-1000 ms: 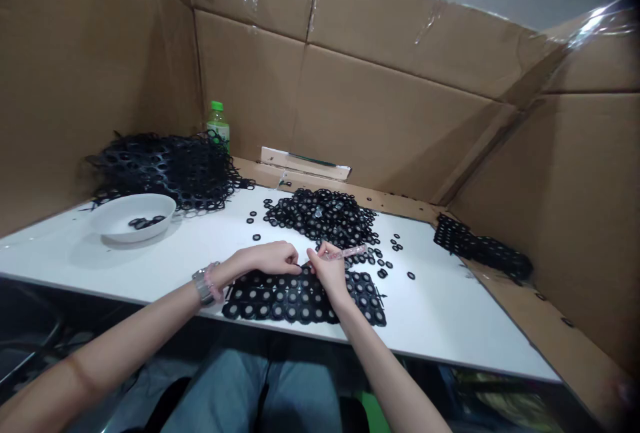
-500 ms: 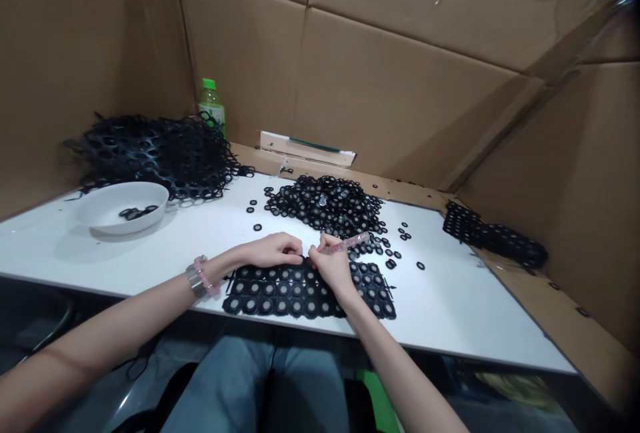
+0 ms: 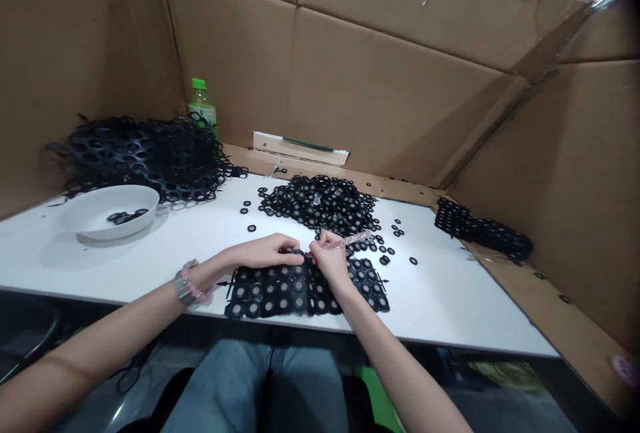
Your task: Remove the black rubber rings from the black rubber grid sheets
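Observation:
A black rubber sheet (image 3: 270,290) with rows of pale-centred rounds lies at the table's front edge, bent up along a ridge near its middle. My left hand (image 3: 270,251), a bracelet at its wrist, is closed on the sheet's far edge with thumb and fingers. Beside it my right hand (image 3: 331,261) grips a pen-like tool with a clear pinkish handle (image 3: 356,238), its tip end down at the same edge. The tip itself is hidden by my fingers. Just beyond lies a heap of small black rings (image 3: 320,203).
A white bowl (image 3: 75,220) with several black rings stands at left, before a tangled pile of black perforated sheet scrap (image 3: 145,156). A green-capped bottle (image 3: 203,110) is behind it. More black sheets (image 3: 483,228) lie at right. Cardboard walls (image 3: 390,86) enclose the table.
The left part of the sheet has been lifted and bent into a ridge, where it lay flatter before. Both hands stay at its far edge. The view has shifted slightly.

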Motion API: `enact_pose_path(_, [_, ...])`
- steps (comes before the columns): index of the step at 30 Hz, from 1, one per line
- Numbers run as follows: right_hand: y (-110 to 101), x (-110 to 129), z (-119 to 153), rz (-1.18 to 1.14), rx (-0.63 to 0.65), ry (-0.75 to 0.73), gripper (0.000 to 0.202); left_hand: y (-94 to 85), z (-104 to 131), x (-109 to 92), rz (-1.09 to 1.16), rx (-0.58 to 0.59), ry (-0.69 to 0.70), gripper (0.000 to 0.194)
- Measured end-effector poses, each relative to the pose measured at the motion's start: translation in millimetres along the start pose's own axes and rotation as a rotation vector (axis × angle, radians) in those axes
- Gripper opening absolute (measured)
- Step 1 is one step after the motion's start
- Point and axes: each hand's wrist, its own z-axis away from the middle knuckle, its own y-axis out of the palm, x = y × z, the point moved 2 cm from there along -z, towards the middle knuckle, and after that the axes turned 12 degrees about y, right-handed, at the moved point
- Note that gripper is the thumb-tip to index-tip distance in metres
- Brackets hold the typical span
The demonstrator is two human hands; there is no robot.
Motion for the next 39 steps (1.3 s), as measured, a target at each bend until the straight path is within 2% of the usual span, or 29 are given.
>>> enact_pose_path(6, [-4, 3, 4, -0.034, -0.066, -0.037, 0.023, 0.3, 2, 6, 0.047, -0.065, -0.1, 0.047])
enact_pose_path(9, [-3, 0, 9, 0.005, 0.003, -0.019, 0.023, -0.4, 3, 10, 0.057, -0.02, -0.118, 0.041])
enact_pose_path(13, [-1, -4, 14, 0.078, 0.106, 0.0, 0.021, -1.5, 4, 11, 0.084, 0.003, -0.063, 0.037])
enact_pose_path(22, [2, -1, 16, 0.083, 0.122, -0.027, 0.022, 1.6, 3, 6, 0.094, -0.027, -0.009, 0.029])
enact_pose_path(34, [0, 1, 18, 0.09, 0.129, -0.02, 0.023, 1.1, 7, 0, 0.127, -0.066, -0.026, 0.036])
enact_pose_path(39, [2, 2, 21, 0.234, 0.081, -0.144, 0.025, 4.6, 7, 4, 0.248, -0.085, 0.01, 0.036])
